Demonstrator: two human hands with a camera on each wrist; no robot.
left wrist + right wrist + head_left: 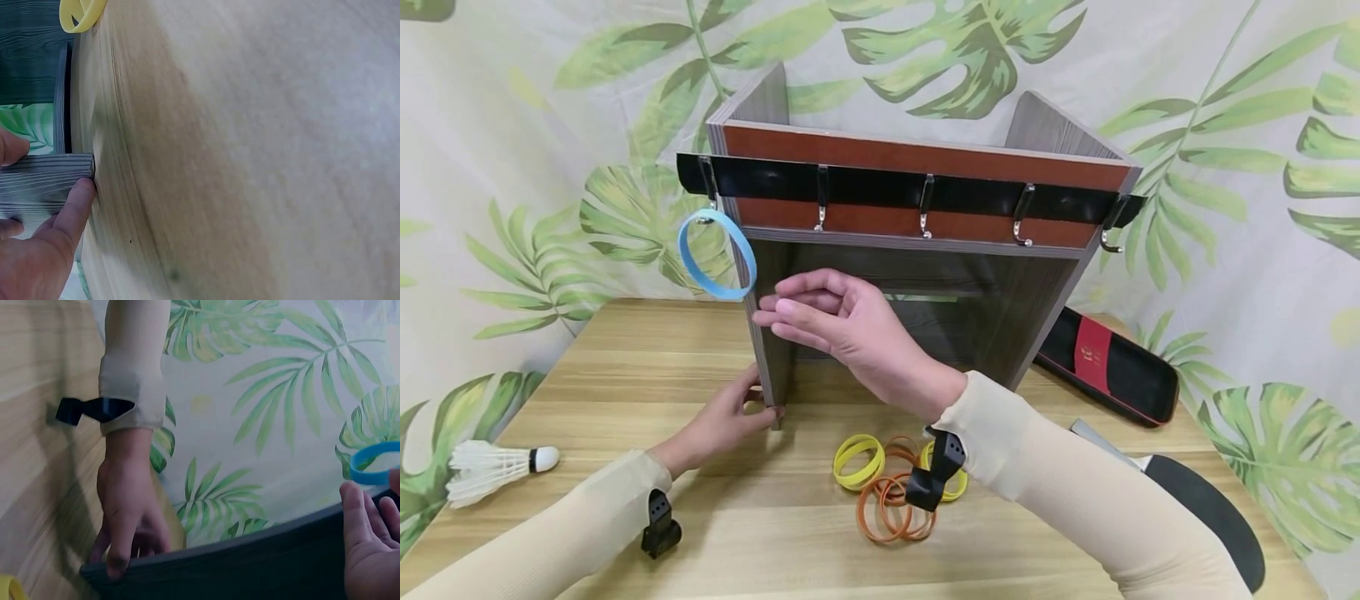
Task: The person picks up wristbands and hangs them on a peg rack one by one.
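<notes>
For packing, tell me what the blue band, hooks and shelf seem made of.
Blue band: perhaps silicone or rubber; smooth, evenly coloured. Hooks: likely polished metal, given their bright glints. Shelf: probably wood board; its grey, streaked grain could be a printed laminate.

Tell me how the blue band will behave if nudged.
The blue band hangs from the leftmost hook, so a nudge would probably make it swing. Its thin wall suggests little weight, and its open, rounded shape hints at springiness.
</notes>
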